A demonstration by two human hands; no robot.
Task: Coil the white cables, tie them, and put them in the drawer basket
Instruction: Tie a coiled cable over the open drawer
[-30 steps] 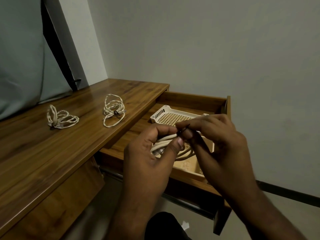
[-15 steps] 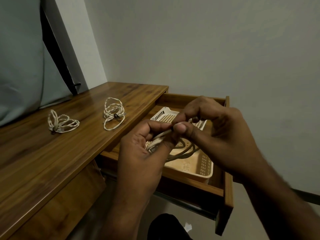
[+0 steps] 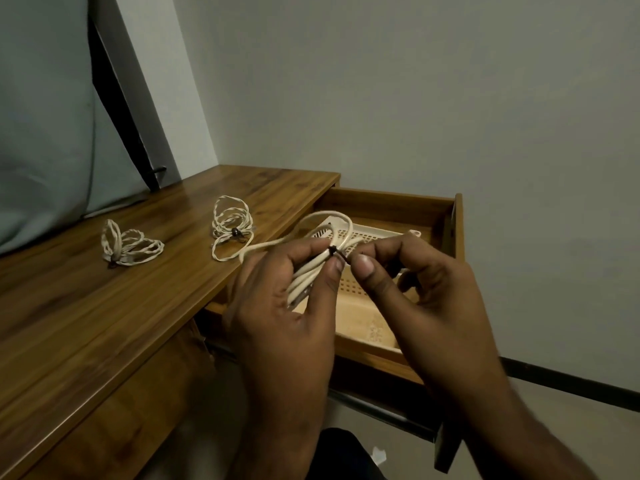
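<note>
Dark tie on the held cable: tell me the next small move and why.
Probably pull the dark tie snug. The right hand pinches its free end, while the left hand grips the coiled white cable over the basket; one loop still hangs loose.

Head view, looking down, close over open drawer.

No legible txt, labels, brands or nos. anywhere in view.

Two coiled cables on desk; basket in drawer, right.
</note>
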